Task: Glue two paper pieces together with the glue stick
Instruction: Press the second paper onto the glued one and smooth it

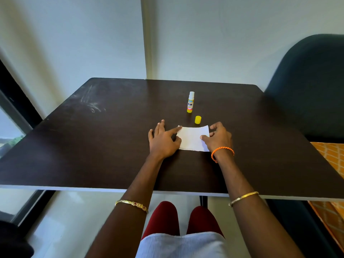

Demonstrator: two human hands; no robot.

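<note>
Pressing from both sides, the left hand (163, 140) and right hand (217, 136) rest spread fingers on the white paper (192, 138), gripping nothing; firm, even smoothing outward should seal it; beyond stand the uncapped glue stick (190, 102) and its yellow cap (197, 120) on the dark table (93, 146).

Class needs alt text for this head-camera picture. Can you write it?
Two bare hands, left hand and right hand, press a white paper flat on a dark table. Behind it stand an uncapped glue stick and its yellow cap.
</note>
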